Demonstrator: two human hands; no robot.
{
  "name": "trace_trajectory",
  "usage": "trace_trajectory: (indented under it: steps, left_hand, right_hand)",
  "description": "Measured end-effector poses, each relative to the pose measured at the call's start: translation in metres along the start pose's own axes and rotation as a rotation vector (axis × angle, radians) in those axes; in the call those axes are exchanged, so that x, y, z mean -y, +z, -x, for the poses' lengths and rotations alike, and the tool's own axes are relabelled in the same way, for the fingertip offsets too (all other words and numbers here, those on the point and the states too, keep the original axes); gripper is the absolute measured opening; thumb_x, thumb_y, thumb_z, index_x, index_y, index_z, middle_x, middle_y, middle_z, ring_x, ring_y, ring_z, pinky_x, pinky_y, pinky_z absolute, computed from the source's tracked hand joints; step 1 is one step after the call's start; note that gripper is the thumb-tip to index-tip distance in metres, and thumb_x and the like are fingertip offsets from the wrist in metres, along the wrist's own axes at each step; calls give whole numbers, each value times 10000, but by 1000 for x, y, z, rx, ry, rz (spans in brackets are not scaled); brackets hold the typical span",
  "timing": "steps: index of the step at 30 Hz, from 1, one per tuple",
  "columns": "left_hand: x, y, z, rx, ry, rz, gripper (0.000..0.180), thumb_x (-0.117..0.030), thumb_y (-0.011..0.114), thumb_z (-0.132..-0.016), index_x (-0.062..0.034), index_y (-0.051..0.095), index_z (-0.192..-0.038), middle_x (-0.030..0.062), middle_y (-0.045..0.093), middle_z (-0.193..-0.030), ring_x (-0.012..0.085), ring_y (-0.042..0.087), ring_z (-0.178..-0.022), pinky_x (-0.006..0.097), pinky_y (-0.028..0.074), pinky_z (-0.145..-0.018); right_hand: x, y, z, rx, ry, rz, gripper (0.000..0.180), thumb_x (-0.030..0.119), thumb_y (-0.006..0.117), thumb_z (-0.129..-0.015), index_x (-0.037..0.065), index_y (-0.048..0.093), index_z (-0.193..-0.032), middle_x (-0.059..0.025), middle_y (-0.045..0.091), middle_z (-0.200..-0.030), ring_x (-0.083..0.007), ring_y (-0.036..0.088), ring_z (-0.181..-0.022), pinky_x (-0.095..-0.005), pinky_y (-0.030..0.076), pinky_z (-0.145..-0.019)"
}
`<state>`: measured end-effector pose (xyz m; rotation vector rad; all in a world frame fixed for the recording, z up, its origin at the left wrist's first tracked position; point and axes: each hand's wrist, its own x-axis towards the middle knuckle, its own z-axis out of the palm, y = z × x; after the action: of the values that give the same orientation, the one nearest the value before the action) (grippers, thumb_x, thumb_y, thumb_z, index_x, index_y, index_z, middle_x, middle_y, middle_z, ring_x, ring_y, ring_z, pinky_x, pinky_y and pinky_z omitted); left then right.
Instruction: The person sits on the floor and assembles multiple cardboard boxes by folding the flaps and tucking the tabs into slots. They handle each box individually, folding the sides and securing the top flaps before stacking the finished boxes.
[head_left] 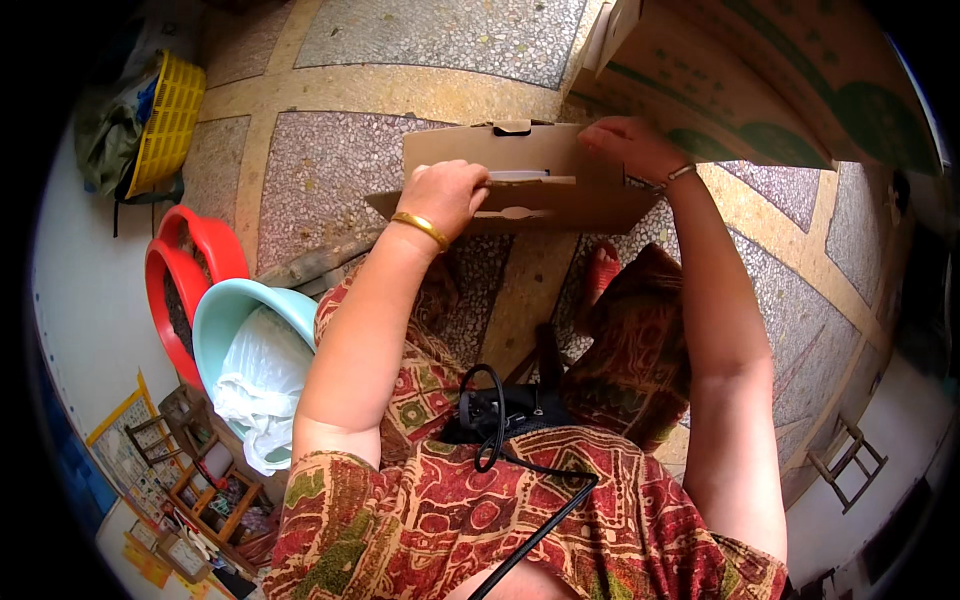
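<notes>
Head view: rectangular brown cardboard box, seemingly being folded, is gripped by left hand; right hand's hold unclear; steadying needed next.

yellow basket | red tub | pale-blue tub holding white bag

Cannot read any words or numbers here; can make out only green printed shapes on the large cardboard box at far right.
</notes>
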<state>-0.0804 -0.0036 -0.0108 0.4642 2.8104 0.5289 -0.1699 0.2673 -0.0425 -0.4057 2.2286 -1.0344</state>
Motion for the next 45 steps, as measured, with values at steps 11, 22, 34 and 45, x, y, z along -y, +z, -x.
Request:
trace_trajectory:
  steps: [11,22,34,45]
  left_hand:
    - [21,35,-34,-59,-193,-196,308,-251,605,-770,-136,558,-1052,83,587,-984,254,526,-982,381,390,-851]
    - [27,31,-73,141,-511,-65,427,-412,550,-801,-125,534,-1118,106,607,-1049,272,557,-990,401,374,-886]
    - [56,67,-81,7,-586,140,376,-268,638,-749,-134,560,-1092,43,613,-1071,209,569,-1002,334,397,-886]
    - [44,60,-75,18,-496,-61,311,-278,590,-774,-151,571,-1058,63,623,-1012,244,574,-953,366,412,-848]
  right_hand:
    - [5,39,-21,-236,-207,243,192,281,542,-797,158,653,-893,-96,635,-860,-277,604,-796,-371,475,-711]
    - [-13,42,-53,-142,-138,94,194,217,542,-797,163,654,-946,-123,637,-856,-277,611,-805,-357,479,-727]
    - [-30,61,-70,-192,-65,23,193,207,550,-777,180,656,-936,-107,641,-820,-278,615,-770,-369,487,-706]
    - [-30,70,-78,-167,-85,27,290,250,598,-742,119,623,-999,-104,634,-913,-259,606,-833,-354,483,-743]
